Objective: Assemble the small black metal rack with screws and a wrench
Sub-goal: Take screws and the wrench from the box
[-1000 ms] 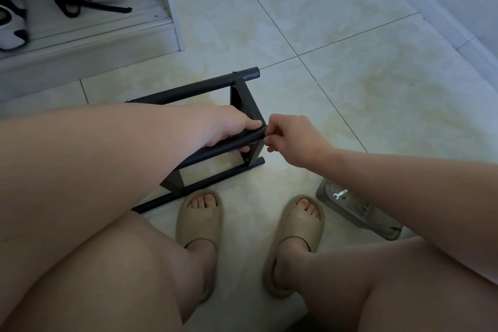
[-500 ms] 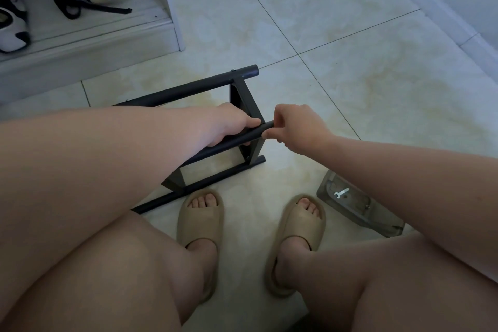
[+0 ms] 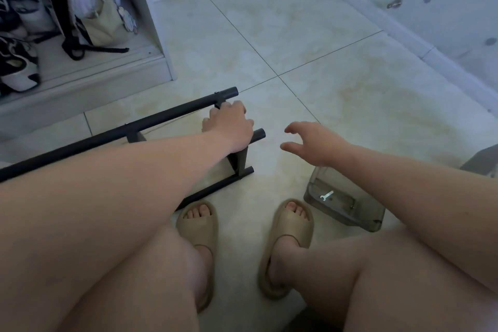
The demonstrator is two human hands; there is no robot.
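Rack: the small black metal rack of round tubes (image 3: 175,111) sits on the pale tiled floor (image 3: 310,43), just beyond the seated person's knees. Three tube ends show at its right end, joined by a flat black end plate (image 3: 239,162).
Left hand: the left hand (image 3: 229,127) lies over the rack's right end, between the far tube and the middle one. Its fingers are curled down over the top of the end plate, grasping it, and the forearm crosses the rack's near side.
Right hand: the right hand (image 3: 315,143) hangs in the air to the right of the rack's right end, apart from it. It is released, fingers spread and loosely bent, with nothing in it.
Tray: a clear grey plastic tray (image 3: 374,219) lies on the floor right of the rack, nearer the person than the rack's end.
Wrench: a small flat silver wrench (image 3: 327,195) lies inside the tray, at the end nearer the rack. Other small dark bits in the tray are too small to tell.
Feet: two beige foam slide sandals (image 3: 292,224), one just at the rack's near tube, the other between rack and tray.
Shelf: a white open shelf unit (image 3: 161,43) stands beyond the rack's left part, holding a pale canvas bag (image 3: 102,19) and black-and-white sneakers (image 3: 18,70).
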